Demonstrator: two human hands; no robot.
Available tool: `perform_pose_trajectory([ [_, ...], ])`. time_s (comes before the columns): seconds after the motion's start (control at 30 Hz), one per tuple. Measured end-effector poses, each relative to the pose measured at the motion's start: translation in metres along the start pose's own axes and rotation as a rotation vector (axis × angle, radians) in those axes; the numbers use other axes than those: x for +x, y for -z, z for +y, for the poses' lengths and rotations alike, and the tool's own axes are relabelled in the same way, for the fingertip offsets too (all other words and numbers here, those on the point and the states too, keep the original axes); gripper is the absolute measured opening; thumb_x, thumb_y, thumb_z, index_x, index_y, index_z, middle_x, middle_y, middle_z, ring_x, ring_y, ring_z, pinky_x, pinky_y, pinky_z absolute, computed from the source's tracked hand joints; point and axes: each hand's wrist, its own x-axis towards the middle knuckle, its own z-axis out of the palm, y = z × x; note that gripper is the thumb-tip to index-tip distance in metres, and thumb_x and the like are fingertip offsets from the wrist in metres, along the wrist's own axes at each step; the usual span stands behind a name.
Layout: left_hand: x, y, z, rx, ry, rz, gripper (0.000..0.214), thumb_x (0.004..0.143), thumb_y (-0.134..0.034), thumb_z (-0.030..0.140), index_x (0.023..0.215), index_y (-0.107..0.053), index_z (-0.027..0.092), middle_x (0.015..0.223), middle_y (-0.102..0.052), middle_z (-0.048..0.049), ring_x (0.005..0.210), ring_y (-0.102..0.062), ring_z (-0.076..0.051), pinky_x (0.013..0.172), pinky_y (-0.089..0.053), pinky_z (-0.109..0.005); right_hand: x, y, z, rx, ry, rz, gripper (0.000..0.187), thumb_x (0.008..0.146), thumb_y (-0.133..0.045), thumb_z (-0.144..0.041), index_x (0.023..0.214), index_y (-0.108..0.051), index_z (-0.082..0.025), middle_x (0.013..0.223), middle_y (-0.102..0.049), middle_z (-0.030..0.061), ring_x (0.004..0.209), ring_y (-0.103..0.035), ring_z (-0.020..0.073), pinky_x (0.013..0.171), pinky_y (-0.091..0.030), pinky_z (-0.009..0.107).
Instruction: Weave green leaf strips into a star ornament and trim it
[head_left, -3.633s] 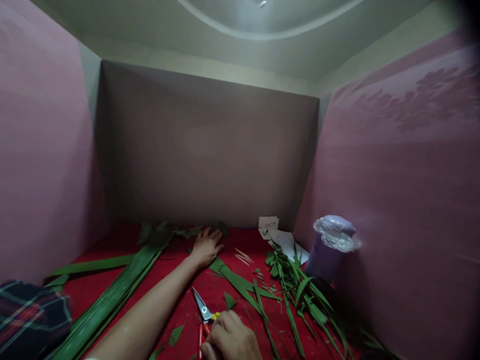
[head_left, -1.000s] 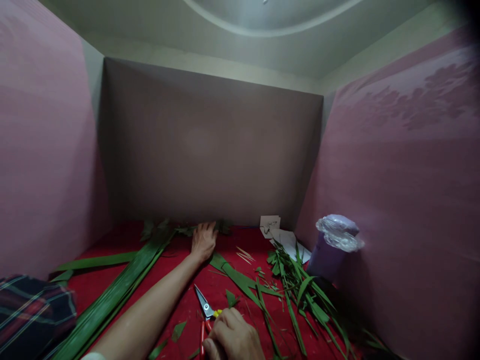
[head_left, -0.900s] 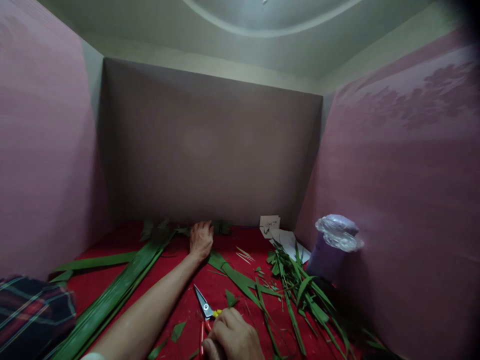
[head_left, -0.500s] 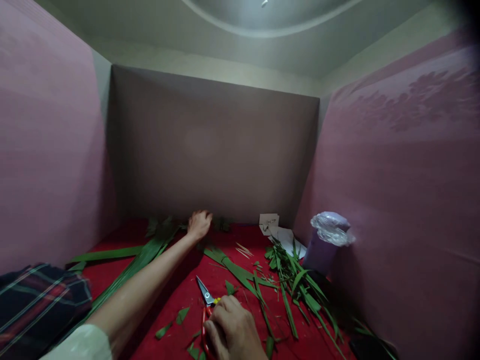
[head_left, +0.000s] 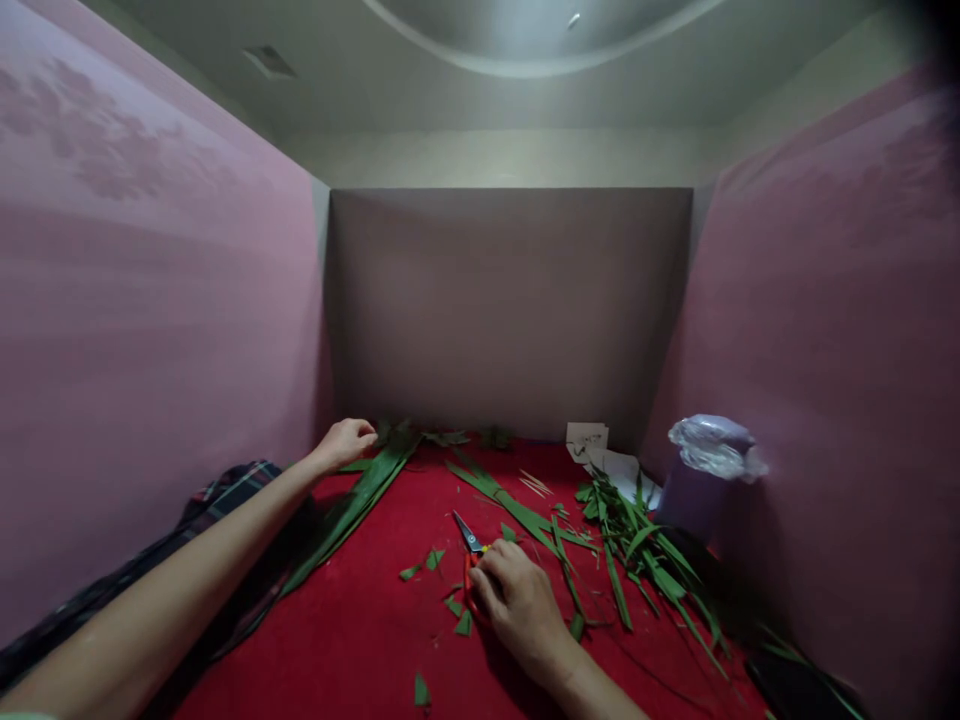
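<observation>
1. Since half a second ago the left hand (head_left: 343,443) has left the far middle of the red felt-like table cover (head_left: 360,650), where it lay at the foot of the grey back wall. It now sits at the far left, by the pink side wall.
2. The view has swung left too: the dark plaid cloth (head_left: 217,495) now lies along the left wall, and the lilac plastic cup with a crinkled film top (head_left: 701,490) stays far right.
3. The right hand (head_left: 519,600) has kept its place on the red-handled steel scissors (head_left: 471,542) through all 5 pictures.
4. Left hand – fingers curled in toward the palm, just beside the far end of the bundle of long flat green leaves (head_left: 352,505). I cannot tell whether it grips a leaf or only touches one.
5. Right hand – palm down near the middle of the cover, fingers bent and closed over the scissors' red handles. The short blades stick out on the far side, closed and flat on the cover.
6. Small cut green leaf bits (head_left: 433,558) lie just left of the scissors. A pile of narrow green leaf strips (head_left: 637,545) spreads to the right, between the hand and the cup.
7. 2 white paper slips (head_left: 586,438) rest at the far wall, left of the cup.
</observation>
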Motion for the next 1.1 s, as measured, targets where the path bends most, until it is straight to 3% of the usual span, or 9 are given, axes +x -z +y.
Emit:
perform_pose_trajectory([
  [0.1, -0.028, -0.014, -0.013, 0.050, 0.036, -0.046, 0.014, 0.079, -0.053, 0.024, 0.084, -0.065, 0.017, 0.089, -0.069, -0.0029, 0.088, -0.062, -0.018, 0.079, -0.045, -0.028, -0.001, 0.001, 0.000, 0.008, 0.017, -0.004, 0.020, 0.087, -0.048, -0.019, 0.068, -0.054, -0.018, 0.074, -0.054, 0.0014, 0.070, -0.051, 0.0142, 0.062, -0.037, 0.023],
  [0.23, -0.049, -0.041, -0.024, 0.121, 0.145, -0.062, 0.025, 0.083, -0.054, 0.031, 0.100, -0.059, 0.014, 0.106, -0.061, -0.0076, 0.096, -0.058, -0.020, 0.083, -0.046, -0.042, -0.004, 0.001, 0.002, 0.026, 0.021, -0.016, 0.021, 0.088, -0.047, -0.021, 0.068, -0.053, -0.019, 0.074, -0.054, 0.0013, 0.072, -0.051, 0.0144, 0.063, -0.038, 0.024],
  [0.37, -0.054, -0.053, -0.035, 0.149, 0.239, -0.056, 0.027, 0.084, -0.054, 0.031, 0.107, -0.057, 0.017, 0.109, -0.059, -0.0072, 0.096, -0.058, -0.020, 0.080, -0.048, -0.040, -0.004, 0.001, 0.002, 0.030, 0.023, -0.022, 0.023, 0.089, -0.046, -0.022, 0.067, -0.052, -0.019, 0.074, -0.054, 0.0016, 0.071, -0.052, 0.0151, 0.063, -0.038, 0.024],
  [0.5, -0.042, -0.046, -0.043, 0.150, 0.258, -0.063, 0.028, 0.084, -0.054, 0.031, 0.108, -0.056, 0.017, 0.109, -0.058, -0.0069, 0.093, -0.058, -0.020, 0.077, -0.049, -0.038, -0.004, 0.001, 0.001, 0.031, 0.018, -0.017, 0.022, 0.088, -0.046, -0.021, 0.067, -0.053, -0.020, 0.075, -0.055, 0.0018, 0.071, -0.053, 0.0155, 0.063, -0.039, 0.025],
  [0.73, -0.001, -0.018, -0.061, 0.217, 0.364, -0.036, 0.032, 0.084, -0.054, 0.030, 0.114, -0.053, 0.018, 0.115, -0.055, -0.0083, 0.099, -0.056, -0.022, 0.080, -0.048, -0.041, -0.004, -0.004, 0.006, 0.065, -0.010, -0.072, 0.024, 0.090, -0.044, -0.025, 0.068, -0.053, -0.019, 0.076, -0.055, 0.0030, 0.073, -0.052, 0.0168, 0.064, -0.038, 0.026],
  [0.93, 0.006, -0.025, -0.076, 0.226, 0.343, -0.121, 0.031, 0.084, -0.053, 0.030, 0.112, -0.054, 0.017, 0.114, -0.056, -0.0082, 0.097, -0.056, -0.021, 0.081, -0.048, -0.041, -0.005, -0.007, 0.010, 0.097, -0.012, -0.095, 0.024, 0.090, -0.043, -0.027, 0.070, -0.051, -0.019, 0.077, -0.055, 0.0034, 0.073, -0.052, 0.0174, 0.065, -0.038, 0.027],
  [1.1, 0.009, -0.021, -0.077, 0.168, 0.412, -0.041, 0.031, 0.084, -0.054, 0.030, 0.112, -0.054, 0.016, 0.114, -0.056, -0.0083, 0.099, -0.056, -0.022, 0.081, -0.048, -0.042, -0.004, -0.007, 0.011, 0.097, -0.014, -0.098, 0.024, 0.091, -0.043, -0.027, 0.070, -0.051, -0.019, 0.077, -0.055, 0.0029, 0.073, -0.052, 0.0172, 0.065, -0.037, 0.027],
])
